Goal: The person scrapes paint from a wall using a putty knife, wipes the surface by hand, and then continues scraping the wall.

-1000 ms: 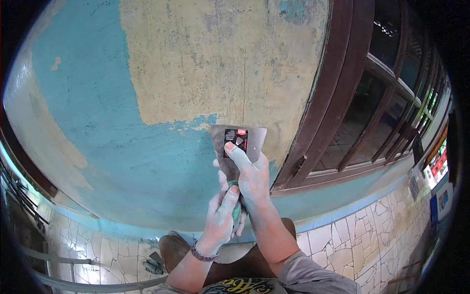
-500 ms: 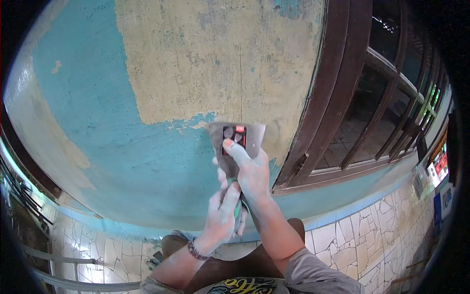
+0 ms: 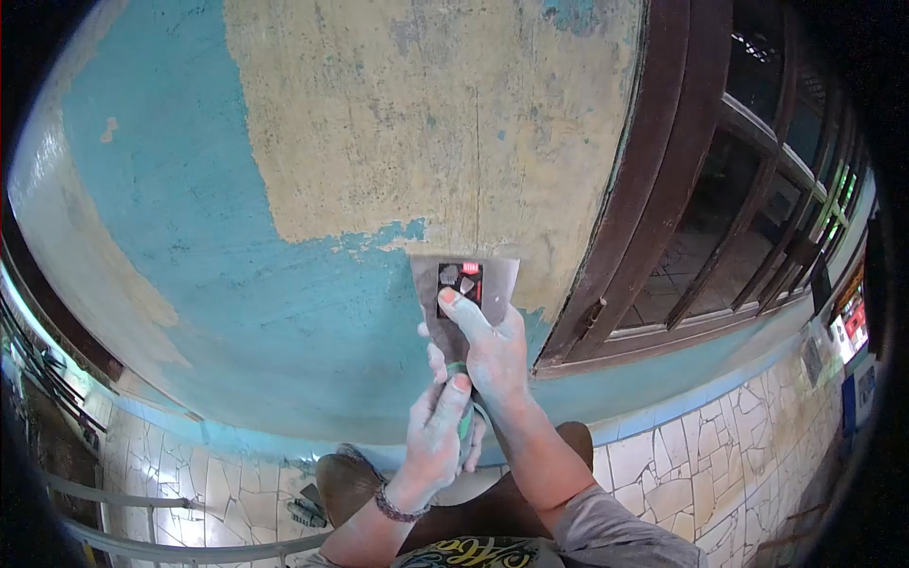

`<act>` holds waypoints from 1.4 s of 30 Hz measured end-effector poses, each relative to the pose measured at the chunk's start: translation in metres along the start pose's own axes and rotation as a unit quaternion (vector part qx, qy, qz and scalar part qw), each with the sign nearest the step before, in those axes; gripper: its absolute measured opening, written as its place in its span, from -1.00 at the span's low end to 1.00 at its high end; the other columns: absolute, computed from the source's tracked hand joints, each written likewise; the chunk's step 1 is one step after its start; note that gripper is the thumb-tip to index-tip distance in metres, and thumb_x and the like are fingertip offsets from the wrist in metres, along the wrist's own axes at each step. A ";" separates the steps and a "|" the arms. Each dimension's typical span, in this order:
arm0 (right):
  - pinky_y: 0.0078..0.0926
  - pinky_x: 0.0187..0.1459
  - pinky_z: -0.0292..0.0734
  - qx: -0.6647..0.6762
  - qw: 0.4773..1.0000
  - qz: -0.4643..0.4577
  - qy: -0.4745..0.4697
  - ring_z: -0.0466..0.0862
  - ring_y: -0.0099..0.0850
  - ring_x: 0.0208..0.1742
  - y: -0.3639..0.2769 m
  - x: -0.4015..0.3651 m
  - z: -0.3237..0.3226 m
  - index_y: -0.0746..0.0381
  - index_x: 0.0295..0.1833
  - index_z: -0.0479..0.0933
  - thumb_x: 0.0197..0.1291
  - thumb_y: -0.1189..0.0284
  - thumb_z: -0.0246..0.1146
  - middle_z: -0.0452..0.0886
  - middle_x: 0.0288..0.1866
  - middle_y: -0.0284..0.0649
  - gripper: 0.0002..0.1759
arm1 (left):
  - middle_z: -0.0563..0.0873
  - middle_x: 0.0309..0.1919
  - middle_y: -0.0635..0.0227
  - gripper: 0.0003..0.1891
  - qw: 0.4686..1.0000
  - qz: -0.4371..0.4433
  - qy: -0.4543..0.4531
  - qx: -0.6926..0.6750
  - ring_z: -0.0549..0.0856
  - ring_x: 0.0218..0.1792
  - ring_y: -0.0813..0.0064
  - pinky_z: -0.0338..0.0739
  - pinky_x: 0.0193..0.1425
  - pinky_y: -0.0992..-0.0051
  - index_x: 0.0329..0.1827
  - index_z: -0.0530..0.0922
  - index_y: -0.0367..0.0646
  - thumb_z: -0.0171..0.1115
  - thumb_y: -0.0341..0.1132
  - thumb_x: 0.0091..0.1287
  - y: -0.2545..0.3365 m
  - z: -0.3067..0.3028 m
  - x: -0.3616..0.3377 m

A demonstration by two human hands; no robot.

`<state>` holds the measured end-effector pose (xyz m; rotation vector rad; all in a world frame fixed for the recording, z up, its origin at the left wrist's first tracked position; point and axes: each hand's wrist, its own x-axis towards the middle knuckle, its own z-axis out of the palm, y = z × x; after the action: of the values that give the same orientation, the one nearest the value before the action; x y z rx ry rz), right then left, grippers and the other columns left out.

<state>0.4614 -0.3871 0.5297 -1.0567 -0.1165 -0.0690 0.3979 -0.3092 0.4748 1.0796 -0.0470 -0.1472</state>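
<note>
A wide metal paint scraper (image 3: 497, 279) with a black-and-red label lies against the wall (image 3: 312, 303), its broad edge pointing up at the lower border of the bare cream patch. My right hand (image 3: 496, 355) grips the blade, thumb pressed on the label and fingers behind it. Lower down, my left hand (image 3: 436, 437) is closed around the green handle (image 3: 464, 421). Pale dust coats both hands. Turquoise paint with a ragged edge remains left of and below the cream patch (image 3: 379, 123). The fingers behind the tool are partly hidden.
A dark wooden frame with glass panes (image 3: 705, 218) stands on the right. Below is a floor of irregular pale tiles (image 3: 691, 464). A grey metal rail (image 3: 180, 549) curves at the lower left, near a sandal-like object (image 3: 306, 513).
The scraper and both hands have slid slightly down the wall, so the blade edge sits a little lower. The whole view has shifted slightly. My grip looks the same.
</note>
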 end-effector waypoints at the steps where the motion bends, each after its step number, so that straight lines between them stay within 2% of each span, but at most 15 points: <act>1: -0.56 -0.61 0.47 -0.005 1.000 0.021 -0.006 0.59 -0.48 -0.60 -0.004 -0.001 -0.002 0.35 -0.07 0.54 0.29 0.34 0.28 0.64 -0.40 -0.16 -0.72 | 0.53 -0.66 0.26 -0.61 1.000 -0.002 -0.018 0.012 0.43 -0.87 0.46 0.32 -0.84 0.53 0.02 0.39 -0.14 -0.06 0.04 0.55 0.002 -0.003 0.003; 2: -0.57 -0.59 0.48 -0.012 0.999 0.044 -0.013 0.60 -0.49 -0.58 -0.007 -0.002 -0.004 0.34 -0.07 0.54 0.29 0.34 0.28 0.65 -0.39 -0.17 -0.73 | 0.53 -0.66 0.26 -0.62 0.999 -0.005 -0.033 0.022 0.43 -0.87 0.46 0.32 -0.84 0.53 0.03 0.39 -0.14 -0.06 0.04 0.55 0.003 -0.007 0.008; 5: -0.57 -0.59 0.48 -0.005 0.999 -0.038 -0.016 0.60 -0.49 -0.56 -0.007 0.007 0.003 0.33 -0.07 0.55 0.30 0.34 0.27 0.65 -0.39 -0.17 -0.74 | 0.53 -0.65 0.26 -0.62 0.999 -0.009 -0.032 0.031 0.42 -0.86 0.48 0.31 -0.85 0.53 0.05 0.38 -0.14 -0.08 0.02 0.56 0.010 -0.004 0.010; 9: -0.55 -0.63 0.45 -0.015 1.000 0.016 -0.004 0.57 -0.49 -0.61 -0.005 -0.002 -0.005 0.33 -0.10 0.55 0.30 0.29 0.28 0.64 -0.42 -0.17 -0.71 | 0.53 -0.66 0.25 -0.62 0.999 -0.013 -0.029 0.015 0.42 -0.87 0.48 0.28 -0.85 0.53 0.07 0.38 -0.12 -0.08 0.03 0.56 0.001 -0.001 0.004; 13: -0.56 -0.63 0.44 -0.025 1.000 -0.008 -0.012 0.57 -0.49 -0.62 -0.015 0.007 -0.001 0.32 -0.11 0.55 0.30 0.28 0.28 0.63 -0.43 -0.17 -0.71 | 0.53 -0.62 0.27 -0.60 0.997 -0.016 -0.056 0.048 0.45 -0.83 0.49 0.33 -0.85 0.54 0.14 0.37 -0.13 -0.06 0.03 0.56 0.016 0.001 0.013; 15: -0.56 -0.64 0.43 -0.016 0.999 -0.031 -0.001 0.56 -0.49 -0.62 -0.020 0.009 0.007 0.32 -0.11 0.55 0.30 0.29 0.27 0.63 -0.44 -0.17 -0.72 | 0.53 -0.62 0.28 -0.59 0.998 -0.001 -0.060 0.022 0.45 -0.82 0.49 0.34 -0.85 0.54 0.14 0.37 -0.15 -0.05 0.03 0.56 0.018 0.003 0.012; 19: -0.55 -0.62 0.45 -0.025 1.000 0.008 0.000 0.56 -0.49 -0.62 -0.012 -0.002 -0.001 0.31 -0.13 0.55 0.29 0.28 0.28 0.63 -0.44 -0.17 -0.72 | 0.53 -0.62 0.28 -0.58 1.000 0.003 -0.031 -0.003 0.46 -0.81 0.49 0.34 -0.85 0.54 0.15 0.37 -0.17 -0.04 0.03 0.55 0.004 0.002 0.005; 23: -0.55 -0.60 0.46 -0.019 1.000 -0.005 -0.018 0.58 -0.49 -0.61 -0.012 0.003 -0.004 0.31 -0.13 0.55 0.28 0.29 0.29 0.63 -0.45 -0.18 -0.72 | 0.53 -0.61 0.30 -0.56 0.999 -0.032 -0.042 -0.001 0.48 -0.80 0.49 0.37 -0.84 0.55 0.16 0.37 -0.16 -0.02 0.05 0.54 0.006 0.002 0.008; 26: -0.56 -0.61 0.46 -0.022 0.999 -0.023 0.001 0.57 -0.49 -0.61 -0.002 0.000 -0.005 0.31 -0.13 0.54 0.28 0.29 0.29 0.63 -0.44 -0.18 -0.72 | 0.52 -0.63 0.29 -0.57 1.000 -0.012 -0.017 -0.011 0.47 -0.81 0.49 0.36 -0.85 0.55 0.12 0.38 -0.16 -0.02 0.05 0.54 -0.001 0.002 0.002; 32: -0.56 -0.61 0.45 -0.004 0.999 -0.012 -0.031 0.57 -0.49 -0.61 -0.019 0.007 0.006 0.30 -0.12 0.53 0.28 0.30 0.28 0.63 -0.43 -0.19 -0.74 | 0.51 -0.63 0.30 -0.58 0.999 0.018 -0.030 0.000 0.47 -0.81 0.51 0.35 -0.85 0.56 0.11 0.38 -0.16 -0.01 0.05 0.53 0.023 0.006 0.010; 34: -0.55 -0.63 0.44 -0.001 0.999 -0.029 -0.027 0.56 -0.49 -0.62 -0.015 0.003 0.004 0.30 -0.13 0.53 0.28 0.31 0.28 0.63 -0.44 -0.19 -0.75 | 0.52 -0.63 0.30 -0.59 1.000 -0.004 -0.015 -0.008 0.46 -0.81 0.51 0.35 -0.84 0.55 0.11 0.39 -0.15 -0.01 0.04 0.54 0.013 0.009 0.000; 37: -0.55 -0.62 0.44 -0.031 0.999 0.025 0.000 0.57 -0.49 -0.61 -0.012 -0.001 -0.002 0.30 -0.13 0.53 0.28 0.32 0.28 0.63 -0.44 -0.20 -0.75 | 0.52 -0.64 0.30 -0.59 1.000 -0.009 -0.023 -0.001 0.45 -0.82 0.51 0.33 -0.84 0.55 0.10 0.39 -0.16 -0.01 0.04 0.54 0.009 0.006 0.005; 38: -0.55 -0.62 0.45 -0.022 0.999 -0.010 -0.027 0.57 -0.49 -0.61 -0.012 0.003 -0.002 0.30 -0.13 0.54 0.29 0.31 0.27 0.63 -0.43 -0.19 -0.75 | 0.52 -0.64 0.30 -0.58 0.999 -0.013 -0.029 0.004 0.45 -0.82 0.50 0.32 -0.84 0.54 0.10 0.39 -0.16 -0.01 0.04 0.53 0.009 0.005 0.007; 42: -0.54 -0.62 0.45 -0.031 0.999 -0.020 -0.033 0.57 -0.50 -0.61 -0.029 0.008 0.010 0.32 -0.14 0.54 0.32 0.28 0.25 0.63 -0.43 -0.19 -0.72 | 0.54 -0.66 0.27 -0.55 1.000 0.023 -0.020 0.002 0.47 -0.83 0.48 0.27 -0.85 0.54 0.10 0.39 -0.19 0.01 0.08 0.52 0.024 0.010 0.010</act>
<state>0.4655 -0.3922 0.5604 -1.1191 -0.1956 -0.0740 0.4091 -0.3086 0.5001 1.0795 -0.1086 -0.1270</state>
